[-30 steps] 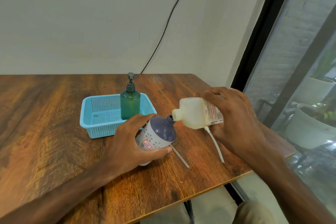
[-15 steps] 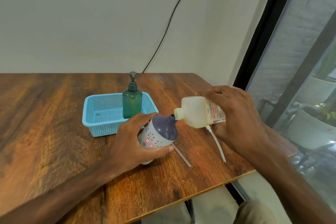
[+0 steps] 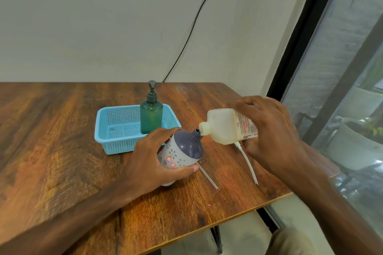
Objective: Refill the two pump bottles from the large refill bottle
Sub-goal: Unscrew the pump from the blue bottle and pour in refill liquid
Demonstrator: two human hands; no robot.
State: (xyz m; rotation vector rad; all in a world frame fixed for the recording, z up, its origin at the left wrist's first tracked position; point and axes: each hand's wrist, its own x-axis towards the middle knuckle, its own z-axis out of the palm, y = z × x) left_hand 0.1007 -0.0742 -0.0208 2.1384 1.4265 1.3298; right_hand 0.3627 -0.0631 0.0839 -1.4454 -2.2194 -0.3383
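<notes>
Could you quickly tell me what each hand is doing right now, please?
Left hand: grips the tilted purple-topped bottle.
Right hand: grips the tipped refill bottle, its spout at the other bottle's neck.

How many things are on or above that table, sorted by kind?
Bottles: 3 (green pump bottle, purple bottle, refill bottle)
Baskets: 1 (blue basket)
White tubes: 2 (tube by purple bottle, tube by refill bottle)
Total: 6
</notes>
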